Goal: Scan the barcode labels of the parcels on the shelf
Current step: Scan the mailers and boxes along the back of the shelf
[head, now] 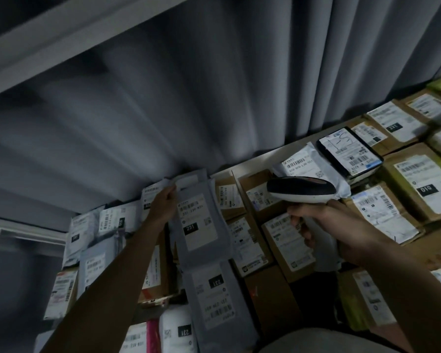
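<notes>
Many labelled parcels lie packed on the shelf (252, 159). My right hand (324, 225) grips the handle of a black-and-white barcode scanner (303, 191), whose head hovers over brown cardboard boxes (288, 240) and points left. My left hand (163, 202) reaches to the back of the shelf and pinches the top edge of a white-labelled parcel (153, 192). Just right of that hand lies a long grey mailer bag (201, 222) with a barcode label marked 231.
A grey curtain (188, 85) hangs behind the shelf. A black parcel (349, 151) and a white bag (301, 164) lie at the back right. More boxes (418, 187) fill the right side, and grey and white bags (91, 240) fill the left. A metal shelf beam (61, 39) crosses overhead.
</notes>
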